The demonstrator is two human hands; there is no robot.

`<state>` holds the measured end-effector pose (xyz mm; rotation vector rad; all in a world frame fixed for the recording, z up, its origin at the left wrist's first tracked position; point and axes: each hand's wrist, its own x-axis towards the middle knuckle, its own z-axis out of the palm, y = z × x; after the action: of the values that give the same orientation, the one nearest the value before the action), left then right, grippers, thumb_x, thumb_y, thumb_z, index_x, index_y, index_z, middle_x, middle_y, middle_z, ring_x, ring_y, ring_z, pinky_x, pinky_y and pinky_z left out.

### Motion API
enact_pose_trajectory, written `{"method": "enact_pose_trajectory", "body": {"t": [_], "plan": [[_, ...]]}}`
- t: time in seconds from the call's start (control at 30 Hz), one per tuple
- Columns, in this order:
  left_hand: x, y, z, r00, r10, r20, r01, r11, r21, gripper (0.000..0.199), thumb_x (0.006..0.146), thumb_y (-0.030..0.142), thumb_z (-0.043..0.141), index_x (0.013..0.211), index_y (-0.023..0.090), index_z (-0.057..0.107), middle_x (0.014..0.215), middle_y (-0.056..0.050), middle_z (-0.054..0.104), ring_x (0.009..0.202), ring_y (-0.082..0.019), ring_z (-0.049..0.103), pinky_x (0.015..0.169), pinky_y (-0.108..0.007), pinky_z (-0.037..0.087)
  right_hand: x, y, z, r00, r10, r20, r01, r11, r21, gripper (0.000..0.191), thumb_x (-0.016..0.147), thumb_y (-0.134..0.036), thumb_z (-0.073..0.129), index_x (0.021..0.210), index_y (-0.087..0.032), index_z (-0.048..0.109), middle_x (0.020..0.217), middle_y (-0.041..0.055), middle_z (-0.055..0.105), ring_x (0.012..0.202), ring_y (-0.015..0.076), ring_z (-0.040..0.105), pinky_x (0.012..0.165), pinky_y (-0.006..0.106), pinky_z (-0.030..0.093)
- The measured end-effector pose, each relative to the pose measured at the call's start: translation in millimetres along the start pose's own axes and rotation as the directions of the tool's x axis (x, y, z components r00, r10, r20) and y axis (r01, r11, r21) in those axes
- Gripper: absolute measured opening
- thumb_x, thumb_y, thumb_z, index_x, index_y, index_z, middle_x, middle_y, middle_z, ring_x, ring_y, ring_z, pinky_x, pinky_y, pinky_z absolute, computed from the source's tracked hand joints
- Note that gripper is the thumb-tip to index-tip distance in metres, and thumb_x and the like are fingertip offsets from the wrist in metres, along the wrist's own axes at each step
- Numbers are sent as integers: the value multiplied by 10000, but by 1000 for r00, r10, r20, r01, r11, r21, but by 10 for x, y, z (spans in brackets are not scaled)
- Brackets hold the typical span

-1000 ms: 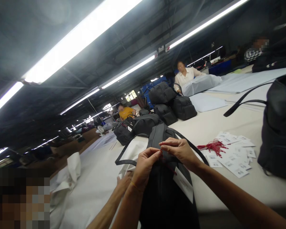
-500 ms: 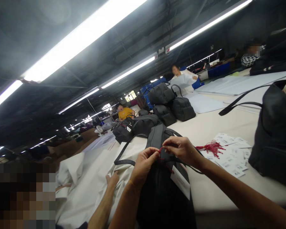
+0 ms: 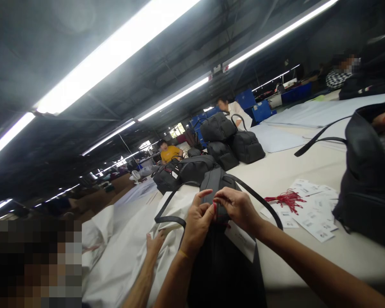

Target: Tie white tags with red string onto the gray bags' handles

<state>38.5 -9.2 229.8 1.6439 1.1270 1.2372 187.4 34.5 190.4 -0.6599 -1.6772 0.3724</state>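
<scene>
A black bag [image 3: 226, 273] stands in front of me with its two straps looped out to the sides. Over its top zip, my left hand [image 3: 195, 224] pinches a red cord [image 3: 215, 207] with the thumb, its index finger raised. My right hand [image 3: 239, 209] is closed at the same cord, fingertips pressed together right beside the left thumb. The cord belongs to a white hang tag [image 3: 243, 242], which lies against the bag's right side below my hands. Most of the cord is hidden by my fingers.
Loose white tags [image 3: 316, 218] and a bundle of red cords [image 3: 288, 200] lie to the right, near another black bag [image 3: 368, 192]. More black bags [image 3: 220, 127] are piled ahead. At left, a co-worker's hand [image 3: 155, 244] rests on white sheeting [image 3: 125, 244].
My hands have come closer together at the cord, and my left index finger has lifted. The tag has shifted slightly. A person behind the piled bags has leaned left.
</scene>
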Motion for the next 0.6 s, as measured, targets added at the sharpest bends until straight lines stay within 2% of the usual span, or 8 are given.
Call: {"method": "enact_pose_trajectory", "body": {"t": [0.1, 0.23, 0.3, 0.37, 0.43, 0.47, 0.53, 0.6], "plan": [[-34, 12, 16, 996, 69, -54, -63, 994, 94, 312, 850, 418, 643, 1022, 157, 643, 615, 32, 529, 567, -98, 470, 548, -200, 367, -98, -53, 9, 995, 95, 40, -98, 992, 81, 150, 942, -280, 568, 859, -206, 669, 806, 12, 663, 724, 150, 600, 663, 251, 426], [-67, 36, 50, 968, 202, -151, -154, 948, 278, 174, 861, 349, 617, 857, 181, 665, 752, -17, 636, 699, -140, 560, 668, -230, 428, -170, -169, -30, 974, 219, 55, -226, 944, 239, 186, 909, -346, 608, 831, -201, 694, 756, 14, 646, 682, 149, 577, 611, 247, 432], [-71, 42, 54, 935, 298, -191, -201, 892, 404, 110, 848, 284, 610, 817, 194, 665, 761, -13, 643, 715, -144, 562, 698, -235, 424, -179, -206, -36, 945, 307, 113, -327, 864, 382, 246, 872, -416, 642, 814, -187, 707, 717, 17, 625, 628, 142, 545, 550, 242, 420], [-64, 44, 43, 917, 348, -197, -215, 845, 490, 81, 831, 240, 605, 788, 199, 662, 718, -1, 630, 681, -141, 547, 681, -236, 415, -179, -205, -30, 902, 384, 195, -427, 731, 532, 319, 806, -484, 703, 799, -166, 712, 683, 15, 603, 589, 131, 513, 519, 239, 411], [-49, 43, 21, 925, 341, -169, -210, 828, 520, 80, 825, 235, 604, 788, 201, 666, 699, 4, 630, 660, -140, 544, 664, -238, 413, -174, -171, -22, 868, 420, 264, -485, 607, 630, 374, 739, -516, 759, 779, -147, 709, 657, 8, 584, 578, 124, 501, 527, 242, 416], [-39, 41, 9, 934, 324, -151, -205, 830, 519, 84, 825, 242, 604, 795, 200, 671, 710, 1, 642, 669, -142, 555, 670, -240, 419, -171, -148, -21, 862, 420, 283, -494, 575, 652, 382, 720, -515, 776, 764, -142, 707, 657, 7, 578, 584, 123, 503, 536, 244, 420], [-22, 36, -11, 949, 289, -126, -189, 841, 507, 93, 826, 249, 602, 808, 198, 677, 738, -7, 666, 691, -149, 580, 685, -246, 432, -166, -109, -30, 877, 385, 287, -474, 598, 646, 353, 723, -488, 783, 747, -142, 717, 689, 11, 579, 591, 123, 510, 531, 244, 419], [-14, 28, -16, 951, 274, -144, -167, 844, 509, 84, 814, 231, 599, 790, 194, 670, 724, -6, 666, 679, -149, 584, 675, -246, 434, -162, -93, -50, 920, 306, 246, -393, 734, 555, 259, 769, -418, 760, 744, -162, 734, 737, 17, 592, 609, 126, 531, 536, 246, 424]]}}
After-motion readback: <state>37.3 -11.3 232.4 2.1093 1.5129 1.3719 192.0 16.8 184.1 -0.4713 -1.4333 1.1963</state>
